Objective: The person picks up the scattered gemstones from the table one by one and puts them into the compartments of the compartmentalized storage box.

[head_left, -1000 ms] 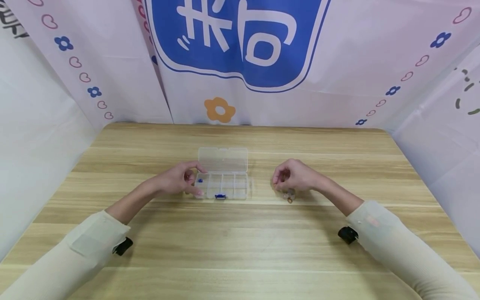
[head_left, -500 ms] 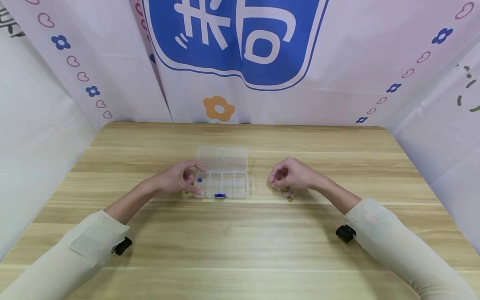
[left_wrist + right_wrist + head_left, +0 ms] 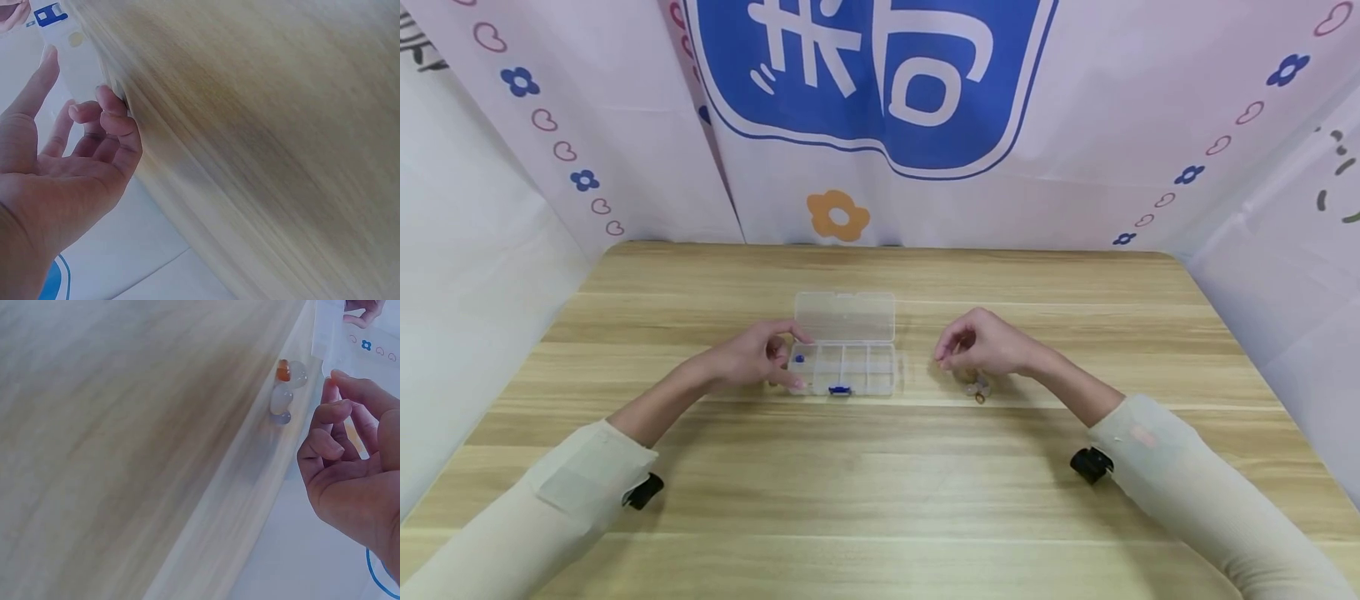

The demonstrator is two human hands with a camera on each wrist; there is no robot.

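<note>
A clear plastic compartment box point(image 3: 880, 370) lies on the table with its see-through lid point(image 3: 846, 317) folded back. My left hand point(image 3: 752, 357) holds the box's left end, index finger at the back corner and thumb at the front. One blue bead point(image 3: 800, 359) sits in the back left compartment; a yellowish bead point(image 3: 75, 39) shows near the left thumb. Right of the box, my right hand point(image 3: 988, 343) pinches a small bead, mostly hidden between thumb and index fingertips. Below it lie several glassy beads point(image 3: 282, 399) and an orange bead point(image 3: 284, 370).
The wooden table point(image 3: 880, 483) extends toward me and to both sides. A white printed cloth point(image 3: 1000, 212) hangs behind its far edge. The blue latch point(image 3: 839, 390) is at the box's front edge.
My right hand has moved slightly left and back, away from the loose beads and toward the box. My left hand stays at the box, which has not moved.
</note>
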